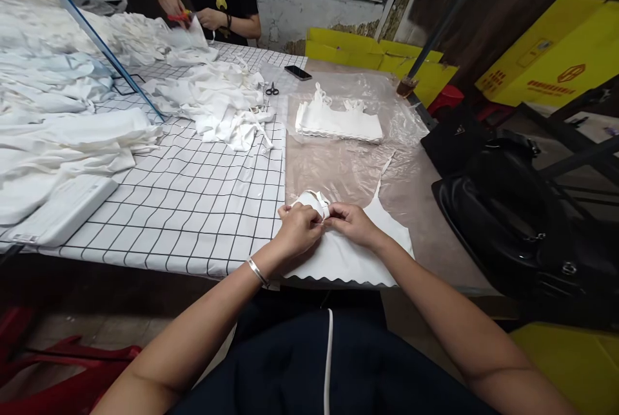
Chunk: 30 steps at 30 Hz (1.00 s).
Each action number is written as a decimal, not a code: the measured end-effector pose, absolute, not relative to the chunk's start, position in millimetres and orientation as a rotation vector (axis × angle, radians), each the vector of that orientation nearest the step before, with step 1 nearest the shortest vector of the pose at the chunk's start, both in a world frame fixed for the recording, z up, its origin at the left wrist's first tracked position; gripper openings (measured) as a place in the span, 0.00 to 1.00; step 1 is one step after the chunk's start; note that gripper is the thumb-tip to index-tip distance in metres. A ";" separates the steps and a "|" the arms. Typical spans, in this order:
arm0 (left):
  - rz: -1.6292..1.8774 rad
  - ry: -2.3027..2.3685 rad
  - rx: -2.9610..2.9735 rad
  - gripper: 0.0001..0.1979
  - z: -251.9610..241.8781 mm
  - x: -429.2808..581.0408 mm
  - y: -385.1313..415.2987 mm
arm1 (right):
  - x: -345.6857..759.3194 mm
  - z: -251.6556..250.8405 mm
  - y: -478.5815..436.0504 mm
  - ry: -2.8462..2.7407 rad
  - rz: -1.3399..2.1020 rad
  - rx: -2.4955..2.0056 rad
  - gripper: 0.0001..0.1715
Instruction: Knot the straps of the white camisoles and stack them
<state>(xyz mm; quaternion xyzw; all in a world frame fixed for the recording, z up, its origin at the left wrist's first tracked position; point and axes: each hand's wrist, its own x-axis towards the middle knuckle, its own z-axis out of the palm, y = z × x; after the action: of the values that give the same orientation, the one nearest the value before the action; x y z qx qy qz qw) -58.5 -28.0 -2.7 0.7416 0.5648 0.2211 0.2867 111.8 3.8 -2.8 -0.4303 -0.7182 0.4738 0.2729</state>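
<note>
Both hands [325, 225] pinching white garment [348, 254], straps apparently pointing away, scalloped hem nearest.

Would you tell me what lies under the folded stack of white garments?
The folded stack rests on a clear plastic sheet spread over the table; whatever sits directly beneath it is covered.

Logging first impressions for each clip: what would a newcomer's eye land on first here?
Both hands meet at the near table edge: the left hand and right hand pinch the strap of a white scalloped-hem garment lying on clear plastic sheeting. Behind it sits a neat stack of folded white garments, with a loose heap of white garments on the checked tablecloth to the left. At the far end, another person's hands work with red-handled scissors.
</note>
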 end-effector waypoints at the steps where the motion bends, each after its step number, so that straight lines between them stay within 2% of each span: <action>1: 0.571 1.518 1.992 0.08 -2.6 -58.2 -28.3 | 109.2 -3.6 4.2 -1.900 1.298 -1.171 0.04; 4: 0.587 1.650 2.117 0.05 -4.7 -59.9 -39.5 | 101.7 -1.4 6.0 -1.667 1.481 -1.201 0.08; 8: 0.680 1.607 2.552 0.17 -20.1 -70.7 -77.4 | 92.5 14.7 22.2 -1.173 1.805 -1.232 0.12; 11: 0.515 1.379 2.736 0.22 -35.4 -81.7 -101.6 | 81.3 29.2 53.4 -0.946 1.935 -1.291 0.08; 17: 0.329 1.323 2.788 0.29 -42.9 -91.2 -107.1 | 44.9 35.5 119.9 -0.954 1.945 -1.414 0.10; 23: 0.311 1.300 2.830 0.35 -44.7 -92.6 -108.7 | 37.6 31.8 133.7 -1.401 1.675 -1.707 0.10; 25: 0.333 1.268 2.812 0.35 -38.9 -95.7 -108.9 | 60.4 37.6 124.8 -1.467 1.466 -1.726 0.09; 27: 0.389 1.274 2.733 0.31 -25.7 -98.7 -101.8 | 97.7 42.7 103.8 -1.614 1.097 -1.666 0.07; 30: 0.572 1.310 2.526 0.19 2.1 -92.0 -69.6 | 164.3 39.3 55.4 -1.681 0.633 -1.564 0.08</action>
<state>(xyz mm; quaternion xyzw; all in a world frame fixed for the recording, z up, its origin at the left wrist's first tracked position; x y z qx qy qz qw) -92.0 -69.6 2.1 0.8642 0.4480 0.1958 0.1192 164.3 55.4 39.3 -0.6098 -0.6556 0.2468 0.3707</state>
